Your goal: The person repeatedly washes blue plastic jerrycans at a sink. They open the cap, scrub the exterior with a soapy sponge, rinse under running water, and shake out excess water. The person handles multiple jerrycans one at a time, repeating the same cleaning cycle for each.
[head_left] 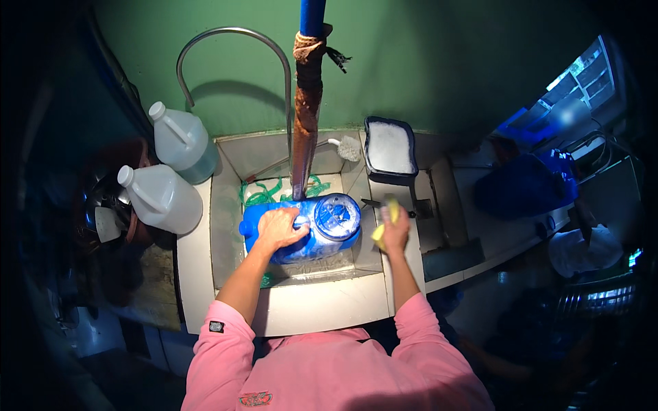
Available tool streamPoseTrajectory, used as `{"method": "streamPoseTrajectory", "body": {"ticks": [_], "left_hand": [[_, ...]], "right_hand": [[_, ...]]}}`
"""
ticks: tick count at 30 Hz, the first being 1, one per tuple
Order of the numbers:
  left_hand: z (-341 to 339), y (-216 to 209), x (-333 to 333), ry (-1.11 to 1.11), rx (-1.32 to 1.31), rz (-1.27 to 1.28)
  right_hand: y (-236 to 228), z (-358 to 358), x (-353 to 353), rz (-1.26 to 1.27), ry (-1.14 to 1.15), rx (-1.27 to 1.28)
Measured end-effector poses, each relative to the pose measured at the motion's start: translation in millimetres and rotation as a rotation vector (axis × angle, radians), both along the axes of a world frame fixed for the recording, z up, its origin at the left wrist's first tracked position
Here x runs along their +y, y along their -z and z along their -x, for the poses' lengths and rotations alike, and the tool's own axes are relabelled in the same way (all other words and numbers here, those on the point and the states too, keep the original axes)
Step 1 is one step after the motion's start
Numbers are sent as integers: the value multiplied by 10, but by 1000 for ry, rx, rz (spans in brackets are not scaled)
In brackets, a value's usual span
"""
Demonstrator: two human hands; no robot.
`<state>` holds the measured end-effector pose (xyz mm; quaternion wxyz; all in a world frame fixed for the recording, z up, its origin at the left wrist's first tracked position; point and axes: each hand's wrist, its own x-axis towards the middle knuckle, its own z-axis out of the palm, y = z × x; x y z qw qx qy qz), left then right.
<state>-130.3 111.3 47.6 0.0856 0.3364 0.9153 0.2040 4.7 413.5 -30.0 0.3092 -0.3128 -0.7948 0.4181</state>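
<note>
One blue plastic jug (301, 252) is in the tiled sink (336, 277), its broad round lid (337, 216) facing up; whether it stands or lies on its side I cannot tell; the left hand (277, 229) is closed on it from above, fingers curled at what looks like a moulded handle; the right hand (395, 236), blurred, is apart from the jug over the sink's right edge, pinching one yellow sponge (378, 237); the jug should be stiff and hard to break, slick where wet, light if drained but heavy if filled, and what it holds is hidden; the handle looks the surest hold, the smooth sides the poorest; counted out, there are two translucent jugs (185, 144) (161, 198) on the left, one black basin (391, 175) of white suds (391, 148) behind the right hand, one white round-headed brush (349, 148), one curved metal faucet (236, 30) and one further blue container (524, 185) at right; green strips (262, 195) lie tangled in the sink, too many to count
</note>
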Motion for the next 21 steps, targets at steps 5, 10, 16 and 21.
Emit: {"method": "streamPoseTrajectory", "body": {"ticks": [5, 10, 16, 21], "left_hand": [[-59, 93, -8, -42, 13, 28], [-55, 145, -50, 35, 7, -36], [-160, 217, -6, -260, 269, -648], [-857, 437, 106, -174, 342, -222]], "right_hand": [[-16, 307, -846, 278, -47, 22], [-236, 76, -1114, -405, -231, -253], [-441, 555, -1713, -253, -699, -285], [-389, 828, -1546, 41, -595, 106]]}}
